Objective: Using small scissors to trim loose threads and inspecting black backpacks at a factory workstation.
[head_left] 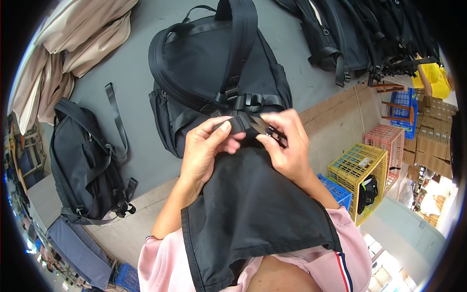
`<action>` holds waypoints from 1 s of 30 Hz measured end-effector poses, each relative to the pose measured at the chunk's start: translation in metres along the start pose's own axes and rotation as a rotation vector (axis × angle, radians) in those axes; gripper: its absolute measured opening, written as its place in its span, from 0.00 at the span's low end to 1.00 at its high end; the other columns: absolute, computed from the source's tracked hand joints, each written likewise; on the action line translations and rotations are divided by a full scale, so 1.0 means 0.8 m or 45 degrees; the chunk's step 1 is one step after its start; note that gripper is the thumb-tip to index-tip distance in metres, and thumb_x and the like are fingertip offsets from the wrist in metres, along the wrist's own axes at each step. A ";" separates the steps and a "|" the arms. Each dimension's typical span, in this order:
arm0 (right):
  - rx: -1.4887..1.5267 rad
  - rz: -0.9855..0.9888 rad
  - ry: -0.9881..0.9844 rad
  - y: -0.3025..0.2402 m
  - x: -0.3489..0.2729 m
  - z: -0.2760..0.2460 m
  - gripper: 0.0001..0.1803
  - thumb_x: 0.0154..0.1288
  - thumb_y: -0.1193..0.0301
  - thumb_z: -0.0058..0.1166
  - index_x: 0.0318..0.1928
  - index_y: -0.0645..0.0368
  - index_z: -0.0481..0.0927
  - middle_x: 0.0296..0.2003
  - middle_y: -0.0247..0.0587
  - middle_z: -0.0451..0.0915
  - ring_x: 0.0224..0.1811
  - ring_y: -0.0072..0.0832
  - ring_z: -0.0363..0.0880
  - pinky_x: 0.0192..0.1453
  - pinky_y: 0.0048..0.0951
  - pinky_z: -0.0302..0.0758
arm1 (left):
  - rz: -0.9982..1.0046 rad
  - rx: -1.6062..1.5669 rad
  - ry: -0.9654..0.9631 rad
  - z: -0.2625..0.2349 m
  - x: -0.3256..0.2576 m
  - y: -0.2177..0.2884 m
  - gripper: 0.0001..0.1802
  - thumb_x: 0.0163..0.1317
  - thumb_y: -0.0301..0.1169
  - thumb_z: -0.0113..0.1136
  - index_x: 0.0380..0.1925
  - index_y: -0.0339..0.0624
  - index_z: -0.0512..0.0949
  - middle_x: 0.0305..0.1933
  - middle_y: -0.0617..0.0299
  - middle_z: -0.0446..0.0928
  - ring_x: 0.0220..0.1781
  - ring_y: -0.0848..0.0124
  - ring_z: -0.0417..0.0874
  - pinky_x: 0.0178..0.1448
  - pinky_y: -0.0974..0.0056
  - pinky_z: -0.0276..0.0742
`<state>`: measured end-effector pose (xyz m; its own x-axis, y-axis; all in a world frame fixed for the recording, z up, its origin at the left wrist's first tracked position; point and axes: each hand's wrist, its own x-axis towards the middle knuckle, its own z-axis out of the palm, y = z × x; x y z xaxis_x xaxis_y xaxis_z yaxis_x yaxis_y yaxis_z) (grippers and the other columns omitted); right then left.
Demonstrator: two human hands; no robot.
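Observation:
A black backpack [204,58] lies on the grey table in front of me, its shoulder straps facing up. My left hand [206,146] pinches a black webbing strap [239,124] between thumb and fingers at the backpack's near end. Close beside it, my right hand [290,146] is closed round small dark thread snips [272,132]. Their tips point toward the strap; whether they touch it is hard to make out. Black plastic buckles [250,100] sit on the backpack's straps just beyond my hands.
Another black backpack [80,160] lies at the left, beige fabric pieces [92,44] at the far left. More black bags [340,39] are piled at the far right. Yellow [357,160] and red crates [386,141] stand beyond the right edge. Someone in a yellow shirt [434,80] is farther off.

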<state>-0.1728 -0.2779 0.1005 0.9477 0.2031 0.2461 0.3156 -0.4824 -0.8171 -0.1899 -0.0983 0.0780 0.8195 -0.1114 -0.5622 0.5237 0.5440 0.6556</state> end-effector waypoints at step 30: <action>-0.057 -0.102 -0.289 -0.002 0.010 0.014 0.18 0.48 0.76 0.65 0.42 0.57 0.77 0.32 0.38 0.76 0.26 0.31 0.77 0.29 0.28 0.73 | 0.040 -0.017 0.084 -0.019 -0.039 0.004 0.14 0.58 0.22 0.62 0.46 0.33 0.76 0.38 0.67 0.77 0.38 0.83 0.75 0.46 0.76 0.72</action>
<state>-0.1663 -0.2664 0.0980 0.8862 0.4263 0.1815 0.3959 -0.4933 -0.7746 -0.2173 -0.0803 0.0899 0.8182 -0.0392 -0.5736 0.4942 0.5578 0.6668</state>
